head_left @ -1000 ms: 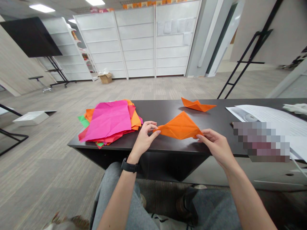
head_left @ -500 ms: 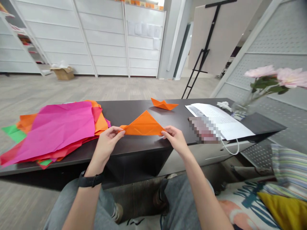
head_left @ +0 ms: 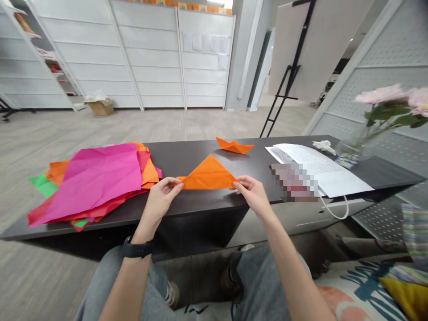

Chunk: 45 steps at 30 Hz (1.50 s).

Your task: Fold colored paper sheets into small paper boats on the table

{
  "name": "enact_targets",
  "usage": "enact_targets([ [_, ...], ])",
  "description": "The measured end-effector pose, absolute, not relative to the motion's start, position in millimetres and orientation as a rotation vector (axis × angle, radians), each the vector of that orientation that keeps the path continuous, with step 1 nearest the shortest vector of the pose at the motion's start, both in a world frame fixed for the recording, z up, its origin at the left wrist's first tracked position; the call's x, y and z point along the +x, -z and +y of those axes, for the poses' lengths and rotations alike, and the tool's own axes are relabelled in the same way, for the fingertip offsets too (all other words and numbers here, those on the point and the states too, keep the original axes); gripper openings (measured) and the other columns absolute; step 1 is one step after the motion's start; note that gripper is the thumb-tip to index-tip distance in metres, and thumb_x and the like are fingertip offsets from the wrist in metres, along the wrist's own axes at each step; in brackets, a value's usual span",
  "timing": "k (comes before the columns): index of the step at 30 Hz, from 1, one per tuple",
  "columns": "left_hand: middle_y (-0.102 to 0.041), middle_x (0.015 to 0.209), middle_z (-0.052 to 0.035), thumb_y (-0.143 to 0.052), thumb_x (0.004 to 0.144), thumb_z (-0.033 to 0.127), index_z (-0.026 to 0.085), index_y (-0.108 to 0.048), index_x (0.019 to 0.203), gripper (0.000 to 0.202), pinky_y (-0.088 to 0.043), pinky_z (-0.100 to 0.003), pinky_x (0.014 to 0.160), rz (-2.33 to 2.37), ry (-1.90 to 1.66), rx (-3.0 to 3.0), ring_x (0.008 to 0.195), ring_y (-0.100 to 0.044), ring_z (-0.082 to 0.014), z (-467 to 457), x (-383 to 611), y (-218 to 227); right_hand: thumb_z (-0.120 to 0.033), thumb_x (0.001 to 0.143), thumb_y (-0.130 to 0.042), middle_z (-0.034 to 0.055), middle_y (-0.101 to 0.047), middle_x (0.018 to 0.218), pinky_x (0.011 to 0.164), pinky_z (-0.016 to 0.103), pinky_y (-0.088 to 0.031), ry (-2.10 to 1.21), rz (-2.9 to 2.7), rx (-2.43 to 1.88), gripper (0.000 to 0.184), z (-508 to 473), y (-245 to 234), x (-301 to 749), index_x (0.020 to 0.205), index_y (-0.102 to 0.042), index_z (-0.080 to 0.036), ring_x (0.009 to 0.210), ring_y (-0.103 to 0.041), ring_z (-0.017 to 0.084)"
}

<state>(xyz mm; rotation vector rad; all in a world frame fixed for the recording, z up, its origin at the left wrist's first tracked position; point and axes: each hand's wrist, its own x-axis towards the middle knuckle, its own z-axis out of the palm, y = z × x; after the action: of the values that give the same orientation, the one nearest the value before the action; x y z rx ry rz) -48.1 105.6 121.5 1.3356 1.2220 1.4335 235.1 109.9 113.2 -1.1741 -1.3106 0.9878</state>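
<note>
A folded orange paper, triangular with a straight lower edge, is stretched between my two hands over the front of the dark table. My left hand pinches its left corner between thumb and fingers. At the opposite corner, my right hand grips the paper the same way. Just behind it on the table sits a finished-looking orange paper boat, touched by neither hand. To the left of my left hand lies a loose stack of coloured paper sheets, with a large pink one on top.
On the right are white printed sheets, a blurred-out flat object, a white cord, a crumpled tissue and a glass vase with pink flowers. A black easel stands behind the table.
The whole view has shifted, so everything appears slightly further right. Both hands keep hold of the folded orange paper, whose shape looks the same.
</note>
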Motion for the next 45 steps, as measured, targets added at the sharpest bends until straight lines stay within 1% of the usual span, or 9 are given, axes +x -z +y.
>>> enact_targets([
  [4, -0.065, 0.075, -0.0001, -0.077, 0.072, 0.038, 0.017, -0.068, 0.08, 0.025, -0.047, -0.025, 0.066, 1.187, -1.337, 1.416, 0.067, -0.058, -0.0129, 104, -48, -125, -0.051, 0.073, -0.077, 0.0063, -0.076, 0.074, 0.059, 0.028, -0.051, -0.976, -1.275, -1.164, 0.036, 112, -114, 236, 0.086, -0.066, -0.019, 0.072, -0.073, 0.022],
  [10, -0.065, 0.076, -0.0009, -0.074, 0.075, 0.042, 0.017, -0.065, 0.083, 0.028, -0.045, -0.024, 0.059, 1.191, -1.406, 1.38, 0.068, -0.064, -0.0149, 110, -48, -118, -0.056, 0.069, -0.08, 0.0067, -0.076, 0.074, 0.06, 0.03, -0.052, -0.965, -1.274, -1.186, 0.043, 110, -118, 232, 0.086, -0.068, -0.018, 0.073, -0.074, 0.024],
  [16, -0.062, 0.068, 0.005, -0.079, 0.069, 0.034, 0.017, -0.059, 0.115, 0.053, -0.051, -0.026, 0.068, 1.172, -1.539, 1.303, 0.065, -0.067, -0.0142, 113, -49, -114, -0.06, 0.068, -0.079, 0.0097, -0.077, 0.078, 0.059, 0.032, -0.053, -0.963, -1.306, -1.268, 0.049, 110, -118, 231, 0.09, -0.072, -0.017, 0.079, -0.075, 0.028],
  [21, -0.064, 0.071, 0.0011, -0.079, 0.069, 0.032, 0.016, -0.065, 0.084, 0.026, -0.052, -0.026, 0.066, 1.167, -1.558, 1.304, 0.065, -0.064, -0.0132, 113, -48, -115, -0.06, 0.069, -0.078, 0.0097, -0.077, 0.079, 0.059, 0.03, -0.052, -1.005, -1.345, -1.245, 0.047, 109, -121, 232, 0.088, -0.072, -0.017, 0.079, -0.076, 0.028],
  [26, -0.068, 0.084, -0.0026, -0.076, 0.068, 0.026, 0.016, -0.066, 0.074, 0.015, -0.052, -0.026, 0.071, 1.137, -1.56, 1.334, 0.072, -0.063, -0.0127, 112, -49, -116, -0.061, 0.067, -0.079, 0.0093, -0.077, 0.078, 0.06, 0.031, -0.053, -1.028, -1.335, -1.239, 0.05, 108, -123, 232, 0.089, -0.071, -0.017, 0.077, -0.075, 0.027],
  [34, -0.069, 0.094, -0.0073, -0.074, 0.073, 0.029, 0.016, -0.074, 0.076, 0.014, -0.052, -0.03, 0.085, 1.114, -1.476, 1.412, 0.091, -0.065, -0.019, 106, -51, -123, -0.063, 0.066, -0.079, 0.0083, -0.076, 0.077, 0.06, 0.032, -0.054, -0.981, -1.281, -1.244, 0.051, 110, -121, 233, 0.088, -0.071, -0.017, 0.076, -0.075, 0.027],
  [37, -0.068, 0.089, -0.0054, -0.075, 0.075, 0.032, 0.016, -0.071, 0.079, 0.016, -0.052, -0.03, 0.085, 1.127, -1.473, 1.402, 0.087, -0.064, -0.0173, 107, -51, -121, -0.062, 0.067, -0.079, 0.0081, -0.076, 0.075, 0.061, 0.032, -0.055, -0.986, -1.286, -1.246, 0.051, 110, -119, 234, 0.088, -0.072, -0.017, 0.078, -0.075, 0.028],
  [41, -0.066, 0.085, -0.0012, -0.079, 0.07, 0.03, 0.018, -0.066, 0.098, 0.032, -0.053, -0.028, 0.083, 1.114, -1.436, 1.363, 0.082, -0.065, -0.0141, 109, -54, -118, -0.062, 0.068, -0.078, 0.0085, -0.076, 0.075, 0.061, 0.033, -0.056, -0.965, -1.298, -1.25, 0.05, 111, -117, 234, 0.089, -0.072, -0.017, 0.076, -0.075, 0.027],
  [45, -0.069, 0.083, -0.002, -0.079, 0.071, 0.03, 0.017, -0.067, 0.088, 0.024, -0.054, -0.027, 0.077, 1.073, -1.279, 1.402, 0.079, -0.067, -0.0148, 106, -54, -122, -0.062, 0.069, -0.078, 0.0088, -0.076, 0.076, 0.062, 0.033, -0.056, -0.923, -1.297, -1.258, 0.05, 112, -116, 233, 0.089, -0.073, -0.017, 0.076, -0.074, 0.026],
])
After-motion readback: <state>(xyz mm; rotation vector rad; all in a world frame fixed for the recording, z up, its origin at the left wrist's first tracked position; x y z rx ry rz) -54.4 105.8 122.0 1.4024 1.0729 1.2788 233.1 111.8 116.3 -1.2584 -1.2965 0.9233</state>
